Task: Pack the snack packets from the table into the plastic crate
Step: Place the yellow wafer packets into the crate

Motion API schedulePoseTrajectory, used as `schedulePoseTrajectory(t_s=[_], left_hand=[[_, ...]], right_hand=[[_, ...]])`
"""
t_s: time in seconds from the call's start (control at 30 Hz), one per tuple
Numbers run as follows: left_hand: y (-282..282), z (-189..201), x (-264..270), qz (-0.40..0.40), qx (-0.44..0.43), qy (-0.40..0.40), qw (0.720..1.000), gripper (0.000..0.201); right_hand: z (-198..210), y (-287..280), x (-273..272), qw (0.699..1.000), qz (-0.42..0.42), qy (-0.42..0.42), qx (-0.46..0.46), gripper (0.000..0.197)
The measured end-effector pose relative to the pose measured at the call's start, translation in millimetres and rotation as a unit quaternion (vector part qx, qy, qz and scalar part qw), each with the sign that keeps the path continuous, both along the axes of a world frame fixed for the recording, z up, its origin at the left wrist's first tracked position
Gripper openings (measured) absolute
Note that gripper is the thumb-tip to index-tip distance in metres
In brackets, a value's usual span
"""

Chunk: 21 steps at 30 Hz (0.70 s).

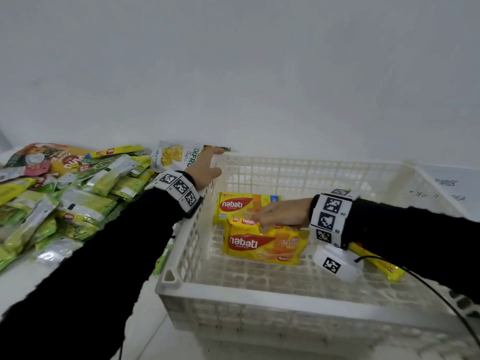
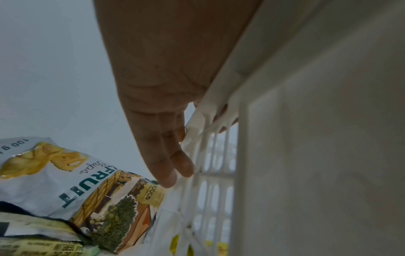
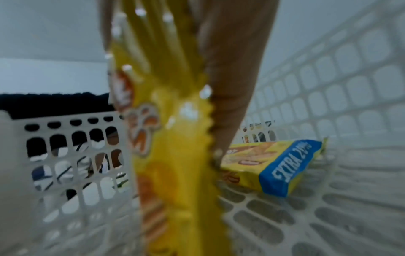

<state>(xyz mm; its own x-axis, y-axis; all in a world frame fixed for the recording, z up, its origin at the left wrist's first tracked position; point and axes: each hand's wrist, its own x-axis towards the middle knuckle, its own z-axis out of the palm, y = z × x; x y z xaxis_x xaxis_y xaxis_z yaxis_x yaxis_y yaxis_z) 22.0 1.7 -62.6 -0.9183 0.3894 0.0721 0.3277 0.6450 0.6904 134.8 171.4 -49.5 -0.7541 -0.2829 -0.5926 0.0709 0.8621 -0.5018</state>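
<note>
Snack packets (image 1: 78,201) lie mostly unpacked in a large heap just beside the white plastic crate (image 1: 259,305), on its left. Inside the crate lie a yellow wafer pack (image 1: 241,205) by the far wall and another (image 1: 384,266) near the right wall. The right hand (image 1: 283,215) grips a third wafer pack (image 1: 259,244) low over the crate floor. The left hand (image 1: 205,168) rests on the crate's left rim, fingers relaxed. Packing looks barely begun.
</note>
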Motion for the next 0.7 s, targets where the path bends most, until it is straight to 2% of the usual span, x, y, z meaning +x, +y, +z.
schedulePoseTrajectory(t_s=[0.03, 0.1, 0.27, 0.37, 0.47, 0.6, 0.7], left_hand=[[0.1, -0.1, 0.3, -0.001, 0.001, -0.001, 1.000, 0.053], [0.2, -0.1, 0.5, 0.000, 0.004, -0.001, 1.000, 0.053], [0.2, -0.8, -0.5, 0.003, 0.008, -0.002, 1.000, 0.053], [0.2, -1.2, -0.5, 0.001, 0.011, -0.004, 1.000, 0.053], [0.1, -1.2, -0.5, -0.001, 0.010, -0.005, 1.000, 0.053], [-0.2, -0.3, -0.3, 0.000, 0.007, -0.005, 1.000, 0.053], [-0.1, 0.0, 0.4, 0.000, 0.007, -0.003, 1.000, 0.053]], right_hand=[[0.2, -0.6, -1.8, 1.000, 0.002, 0.023, 0.006, 0.044], [1.0, 2.2, -7.3, 0.998, 0.010, 0.069, 0.005, 0.036], [0.0, 11.0, -21.5, 0.992, 0.029, 0.115, -0.048, 0.033], [-10.6, 6.1, -24.0, 0.992, 0.049, 0.098, -0.055, 0.032], [-29.2, -8.4, -19.7, 0.989, 0.083, 0.125, -0.002, 0.036], [-40.5, -17.5, -10.6, 0.952, 0.133, 0.266, 0.073, 0.041], [-45.6, -15.0, 1.6, 0.926, 0.216, 0.292, 0.104, 0.069]])
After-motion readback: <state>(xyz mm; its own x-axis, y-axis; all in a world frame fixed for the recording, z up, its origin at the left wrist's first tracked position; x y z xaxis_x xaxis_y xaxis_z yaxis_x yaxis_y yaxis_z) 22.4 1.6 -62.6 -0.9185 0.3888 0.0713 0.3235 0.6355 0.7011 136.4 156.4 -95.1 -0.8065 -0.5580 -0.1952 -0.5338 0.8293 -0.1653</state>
